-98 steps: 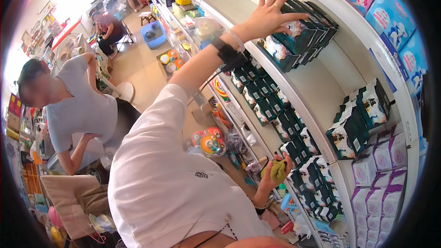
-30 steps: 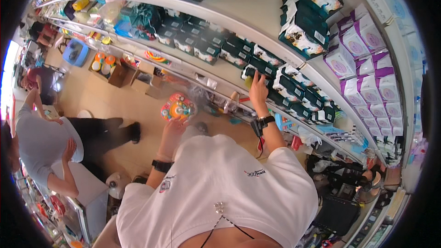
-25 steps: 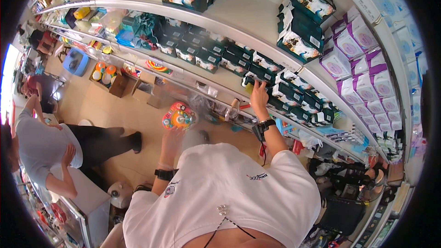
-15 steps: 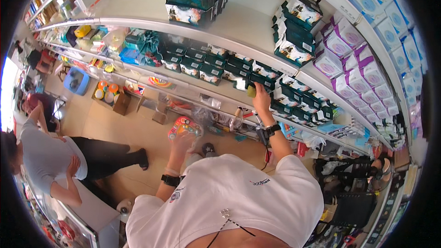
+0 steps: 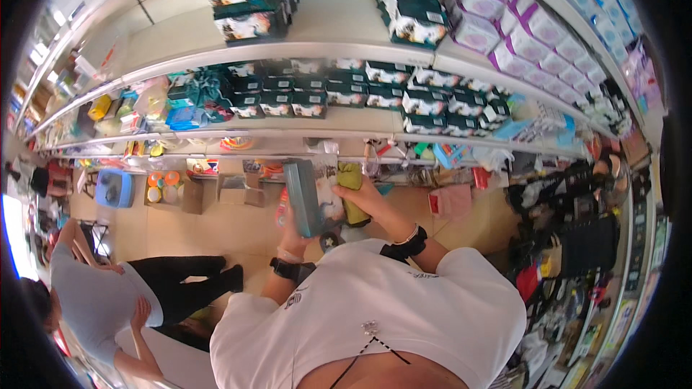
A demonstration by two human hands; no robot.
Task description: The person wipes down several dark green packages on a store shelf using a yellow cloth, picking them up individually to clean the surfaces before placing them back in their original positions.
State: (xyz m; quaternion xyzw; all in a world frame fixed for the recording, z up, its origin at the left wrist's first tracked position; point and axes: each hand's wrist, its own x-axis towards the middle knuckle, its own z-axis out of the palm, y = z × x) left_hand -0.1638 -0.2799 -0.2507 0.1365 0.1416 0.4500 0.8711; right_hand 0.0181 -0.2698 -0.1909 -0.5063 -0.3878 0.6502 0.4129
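In front of my chest I hold a dark green and white tissue pack, tilted on end. My left hand grips its lower left side, and most of those fingers are hidden behind the pack. My right hand is closed on an olive-green cloth, pressed to the pack's right side. A sliver of a reddish, colourful thing shows beside my left hand; I cannot tell whether the hand holds it. Rows of similar packs fill the shelf ahead.
The upper shelf carries more dark green packs and purple-white packs. Below are a blue tub, an open carton and a pink box on the floor. Another person stands at my left by a white counter.
My right hand has come back from the shelf with the cloth. A tissue pack is now between my hands at my chest. The view has turned slightly.
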